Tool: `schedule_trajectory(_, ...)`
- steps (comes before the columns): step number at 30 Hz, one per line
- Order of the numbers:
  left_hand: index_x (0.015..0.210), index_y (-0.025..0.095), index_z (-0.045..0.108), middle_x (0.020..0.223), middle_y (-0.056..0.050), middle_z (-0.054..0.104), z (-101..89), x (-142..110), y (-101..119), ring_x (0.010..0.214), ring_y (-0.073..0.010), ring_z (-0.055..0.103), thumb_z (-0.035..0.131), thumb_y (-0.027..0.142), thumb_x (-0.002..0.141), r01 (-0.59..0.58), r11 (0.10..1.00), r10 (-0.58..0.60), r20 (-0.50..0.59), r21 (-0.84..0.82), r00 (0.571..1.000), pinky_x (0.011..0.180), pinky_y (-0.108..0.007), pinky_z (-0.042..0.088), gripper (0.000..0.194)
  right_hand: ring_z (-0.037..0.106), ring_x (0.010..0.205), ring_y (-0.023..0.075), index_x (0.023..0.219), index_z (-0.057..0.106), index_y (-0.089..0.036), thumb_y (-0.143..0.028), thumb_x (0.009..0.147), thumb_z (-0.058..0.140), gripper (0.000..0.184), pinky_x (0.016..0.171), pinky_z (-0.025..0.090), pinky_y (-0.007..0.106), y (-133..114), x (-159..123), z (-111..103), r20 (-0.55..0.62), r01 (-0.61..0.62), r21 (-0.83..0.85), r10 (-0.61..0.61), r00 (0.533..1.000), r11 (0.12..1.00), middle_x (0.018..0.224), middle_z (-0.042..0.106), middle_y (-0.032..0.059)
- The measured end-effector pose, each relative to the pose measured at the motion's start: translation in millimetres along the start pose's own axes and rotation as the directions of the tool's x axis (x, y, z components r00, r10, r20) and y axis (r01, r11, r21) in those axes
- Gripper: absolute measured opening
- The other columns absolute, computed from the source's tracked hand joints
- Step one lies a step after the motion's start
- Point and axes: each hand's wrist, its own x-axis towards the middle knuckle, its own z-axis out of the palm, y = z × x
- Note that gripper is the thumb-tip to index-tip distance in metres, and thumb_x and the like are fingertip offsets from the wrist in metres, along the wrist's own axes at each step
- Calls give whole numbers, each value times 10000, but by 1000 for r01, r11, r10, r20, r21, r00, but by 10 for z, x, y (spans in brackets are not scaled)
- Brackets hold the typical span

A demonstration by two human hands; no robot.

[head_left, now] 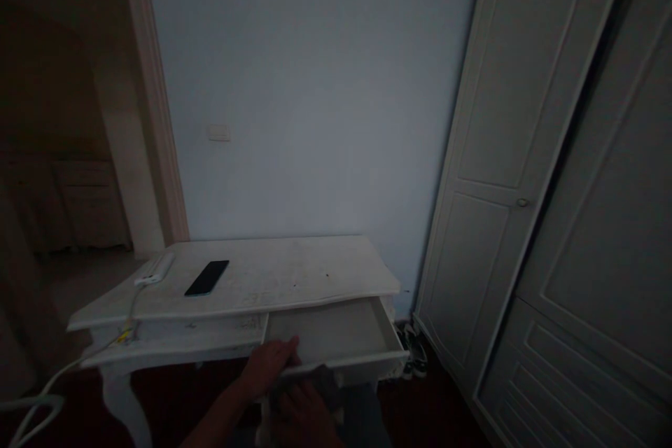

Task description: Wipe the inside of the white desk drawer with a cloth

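Note:
A white desk [294,266] stands against the wall, and its right drawer [336,327] is pulled out with its inside showing. My left hand [269,365] grips the left part of the drawer's front edge, fingers bent over the top. Against the outside of the drawer front, my right hand [305,411] presses a dark grey cloth [328,385] with its fingers over it. Part of the cloth and the lower right hand are dim and hard to make out.
On the desk top lie a black phone [208,278] and a white power strip [155,269] with a cable [71,365] running off left. Shoes [414,353] sit on the floor beside the desk. A wardrobe [486,154] stands at right, a doorway frame [152,84] at left.

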Motion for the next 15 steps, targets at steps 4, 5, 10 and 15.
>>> schedule_trajectory(4, 934, 280, 827, 1027, -57, 833, -31, -35, 39, 1012, -259, 727, 59, 729, 1048, -10, 1000, 9, 22, 23, 1000, 1024, -381, 496, 897, 555, 676, 189, 859, 689, -271, -320, 1000, 668, 151, 630, 425, 319, 6, -25, -53, -14, -144, -59, 143, 990, 988, 732, 639, 1)
schedule_trajectory(5, 974, 282, 828, 1048, -57, 832, -41, -39, 43, 1039, -264, 723, 82, 752, 1040, -12, 999, 11, 25, 30, 1000, 1042, -389, 490, 884, 582, 710, 202, 930, 715, -286, -317, 998, 663, 91, 656, 444, 332, 2, 24, -74, 1, -198, -65, 198, 980, 978, 773, 665, 13)
schedule_trajectory(10, 1001, 266, 835, 1082, -73, 828, -74, -51, 92, 1078, -279, 730, 89, 784, 1020, 20, 1000, -21, 26, 22, 999, 1041, -406, 484, 909, 606, 709, 210, 1000, 735, -307, -351, 963, 708, 63, 676, 478, 343, -71, 12, 59, 11, -108, -53, 109, 994, 993, 806, 710, 12)
schedule_trajectory(15, 915, 263, 853, 1033, -79, 840, -63, -52, 153, 1043, -273, 753, 63, 803, 1008, 28, 1000, -28, 10, 5, 1000, 998, -382, 494, 961, 530, 558, 213, 726, 675, -284, -413, 863, 754, 204, 541, 426, 316, -84, -486, 386, -101, -137, -133, 125, 987, 982, 597, 643, 3)
